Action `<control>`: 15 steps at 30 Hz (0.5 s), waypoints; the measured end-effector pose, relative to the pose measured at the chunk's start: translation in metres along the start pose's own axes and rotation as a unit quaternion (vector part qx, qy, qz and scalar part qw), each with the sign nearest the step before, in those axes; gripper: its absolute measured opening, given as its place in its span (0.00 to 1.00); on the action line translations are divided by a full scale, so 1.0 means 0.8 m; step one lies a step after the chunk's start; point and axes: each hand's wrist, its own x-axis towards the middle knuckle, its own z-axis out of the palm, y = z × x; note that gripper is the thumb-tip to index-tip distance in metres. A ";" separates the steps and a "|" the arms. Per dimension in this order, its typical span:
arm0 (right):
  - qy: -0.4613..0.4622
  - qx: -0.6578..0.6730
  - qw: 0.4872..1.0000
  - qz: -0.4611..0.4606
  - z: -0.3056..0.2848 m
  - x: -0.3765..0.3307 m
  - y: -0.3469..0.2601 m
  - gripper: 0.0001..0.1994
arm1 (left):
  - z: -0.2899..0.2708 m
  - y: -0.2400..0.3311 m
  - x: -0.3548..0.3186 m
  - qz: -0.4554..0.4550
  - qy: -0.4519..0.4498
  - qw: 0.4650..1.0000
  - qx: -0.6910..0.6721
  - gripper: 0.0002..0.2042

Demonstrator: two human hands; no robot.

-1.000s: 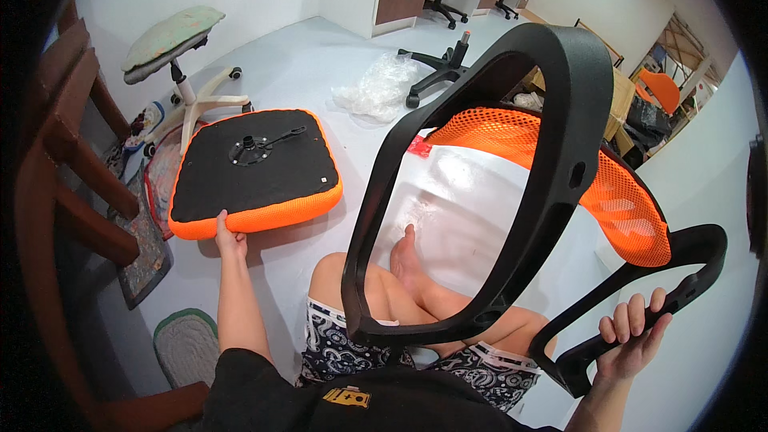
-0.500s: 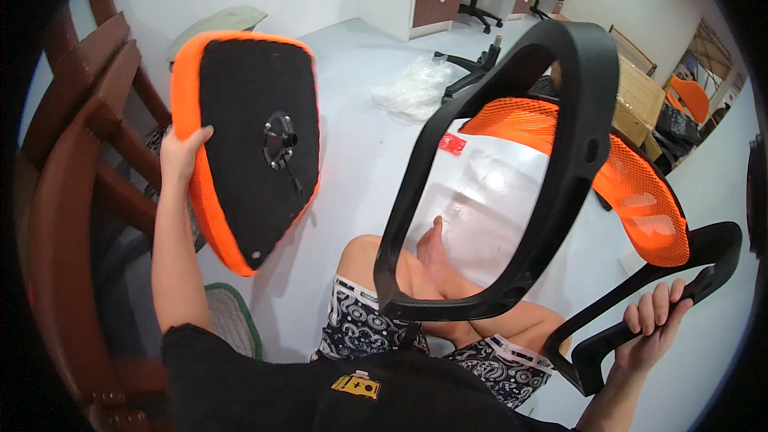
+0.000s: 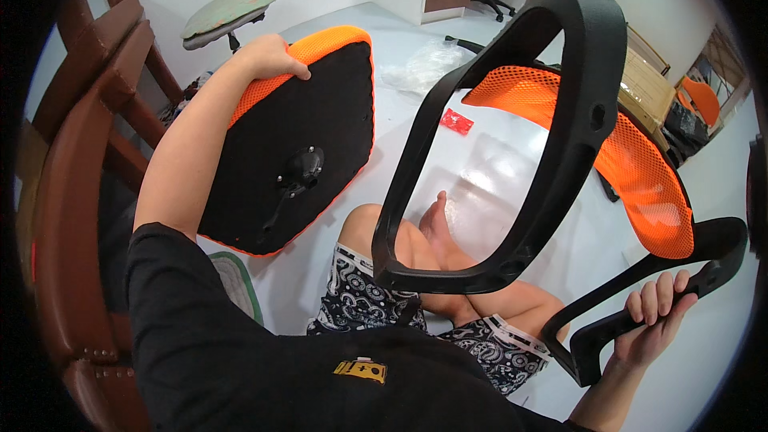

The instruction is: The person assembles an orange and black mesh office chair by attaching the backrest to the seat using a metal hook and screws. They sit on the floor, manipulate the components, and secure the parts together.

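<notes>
My left hand (image 3: 270,59) grips the far orange edge of a chair seat cushion (image 3: 328,120), held tilted at my left with its black underside toward me. A round black mounting plate with bolts and a lever (image 3: 304,170) sits on that underside. My right hand (image 3: 658,318) is closed round the black armrest frame at the lower right. That armrest belongs to a chair backrest (image 3: 644,184) of orange mesh, which stands before me. Its other black armrest loop (image 3: 588,104) rises in front of my crossed legs. Part of the mesh is hidden behind this loop.
A red packet (image 3: 457,122) and clear plastic wrap (image 3: 424,76) lie on the floor ahead. Cardboard boxes (image 3: 640,88) stand at the far right. Brown leather furniture (image 3: 68,192) is close on my left, with a green-topped stool (image 3: 230,14) beyond it.
My left hand has moved from the cushion's left side to its far edge, and the cushion has turned and shifted right. My right hand stays on the armrest.
</notes>
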 end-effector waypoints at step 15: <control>0.029 0.041 0.998 0.048 0.006 0.038 0.003 0.09 | -0.013 -0.014 -0.126 0.048 0.136 0.973 0.183 0.39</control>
